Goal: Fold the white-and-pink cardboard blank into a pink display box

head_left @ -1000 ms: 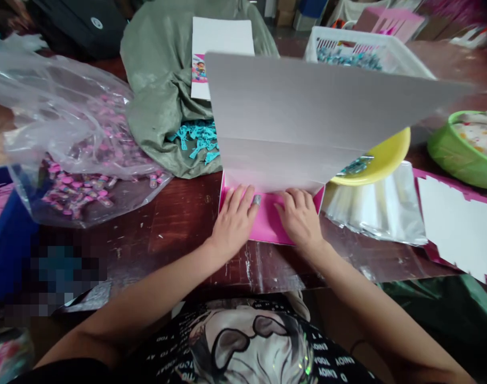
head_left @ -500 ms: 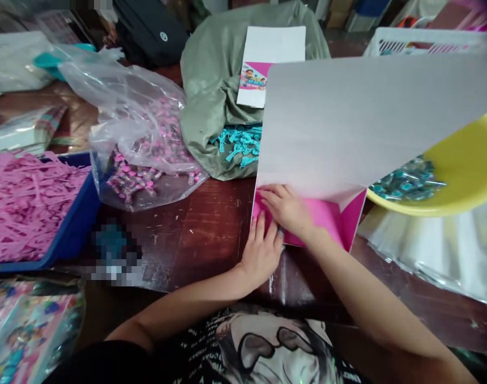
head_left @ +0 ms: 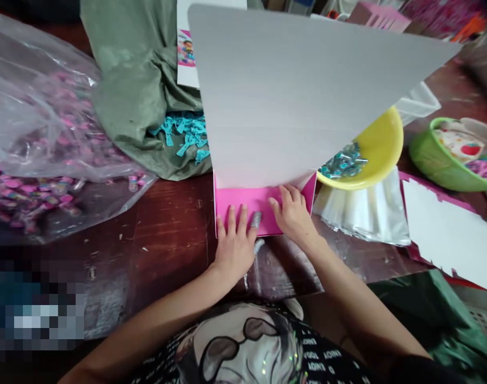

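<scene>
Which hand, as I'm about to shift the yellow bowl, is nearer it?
The right hand is nearer: it presses the pink folded card just left of the yellow bowl, not touching it. The left hand lies farther left, at the card's near edge.

**On my feed: the wearer's clothes and fittings**
I can see a black T-shirt (head_left: pixel 331 358) with short sleeves, printed with a large grey-and-white cartoon face in dark round glasses, bordered by rows of small white lettering and a few glinting sequins. A silver cover (head_left: pixel 256 220) sits on one finger of the left hand (head_left: pixel 234 250), and a thin dark band (head_left: pixel 342 339) shows on the right forearm (head_left: pixel 371 304).
</scene>
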`<state>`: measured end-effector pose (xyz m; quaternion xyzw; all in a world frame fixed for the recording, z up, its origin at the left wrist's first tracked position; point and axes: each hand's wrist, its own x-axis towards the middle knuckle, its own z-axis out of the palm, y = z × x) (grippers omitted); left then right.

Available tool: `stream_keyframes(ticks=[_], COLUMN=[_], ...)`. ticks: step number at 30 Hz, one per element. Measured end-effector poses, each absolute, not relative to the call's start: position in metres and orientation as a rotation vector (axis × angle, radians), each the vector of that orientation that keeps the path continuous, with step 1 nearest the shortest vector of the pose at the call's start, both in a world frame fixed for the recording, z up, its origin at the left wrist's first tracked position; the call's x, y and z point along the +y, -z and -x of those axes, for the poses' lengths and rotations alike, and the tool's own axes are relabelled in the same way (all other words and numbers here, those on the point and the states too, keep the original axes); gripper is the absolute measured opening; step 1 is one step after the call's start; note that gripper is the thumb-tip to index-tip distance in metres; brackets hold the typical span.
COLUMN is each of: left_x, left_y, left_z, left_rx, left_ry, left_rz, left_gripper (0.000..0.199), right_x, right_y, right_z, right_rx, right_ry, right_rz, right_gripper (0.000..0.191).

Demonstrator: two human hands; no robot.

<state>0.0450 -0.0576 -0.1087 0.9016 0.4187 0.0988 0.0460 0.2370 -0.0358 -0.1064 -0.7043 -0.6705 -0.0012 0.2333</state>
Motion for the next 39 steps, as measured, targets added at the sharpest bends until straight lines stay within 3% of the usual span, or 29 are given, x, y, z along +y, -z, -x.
stream_keyframes(ticks=[5,10,14,17,22,28,35,39], left_x=[-0.063,-0.068,-0.024,0.034,0.119,0.142,0.102,0.055], left_y=[0.112,0.092,0.073,0.059,0.049,0.066,0.032,-0.011], left_z=[-0.062,-0.015,0.093,0.197,0.300,0.288,0.314,0.392], left_rx=[1.418,1.180,1.833,2.464,2.511,2.522,2.493,2.663], left_ry=[-0.271,-0.520,-0.651,-0.521,-0.415,-0.371,-0.231,-0.258], left_rz=[-2.662,-2.921,-2.652,-2.130,-1.979,-1.810,-1.922,-1.883], left_gripper=[0.052,0.048,0.044,0.049,0.050,0.060,0.037,0.043], right_x=[-0.047,-0.050,-0.057,-0.046,0.004,0.049,0.065,0.092], right_y=[0.131,0.091,0.063,0.064,0.046,-0.002,0.070,0.098], right_z=[-0.256,-0.241,-0.190,-0.119,-0.023,0.017,0.171,0.229], right_rx=[-1.940,-1.875,-2.006,-2.194,-2.441,-2.475,-2.649,-2.581], right_ry=[0.044,0.136,-0.083,-0.355,-0.507,-0.431,-0.389,-0.388], right_rz=[1.863,1.531,1.192,0.937,0.695,0.832,0.741,0.979], right_gripper=[0.056,0.045,0.041,0.030,0.027,0.030,0.043,0.056])
